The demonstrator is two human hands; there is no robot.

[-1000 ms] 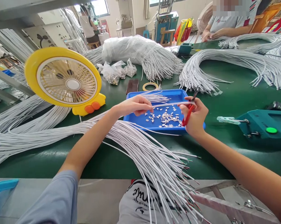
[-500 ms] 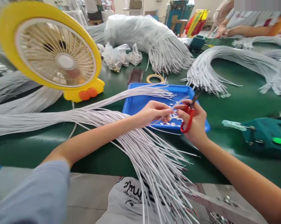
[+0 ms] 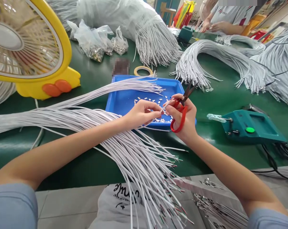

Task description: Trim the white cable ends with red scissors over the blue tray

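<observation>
Above the front part of the blue tray (image 3: 125,98), my left hand (image 3: 142,113) pinches a white cable (image 3: 165,106) near its end. My right hand (image 3: 185,117) is closed round red-handled scissors (image 3: 182,119), their dark blades pointing up and away; its thumb and forefinger are at the cable's tip. Small white scraps lie in the tray. One bunch of white cables (image 3: 105,89) rests over the tray's left rim. A larger bunch (image 3: 125,149) passes under my left forearm and hangs over the table's front edge.
A yellow fan (image 3: 65,44) stands at the left. Behind the tray are a tape roll (image 3: 143,71), bags of small parts (image 3: 93,41) and a wrapped cable bundle (image 3: 120,19). At the right are a teal device (image 3: 251,127) and more cables (image 3: 215,52). Another person's hands (image 3: 213,27) show at the back.
The view has shifted, so the fan and tray appear further left. The cable piece between my hands is now angled more steeply, and the scissor blades show more clearly.
</observation>
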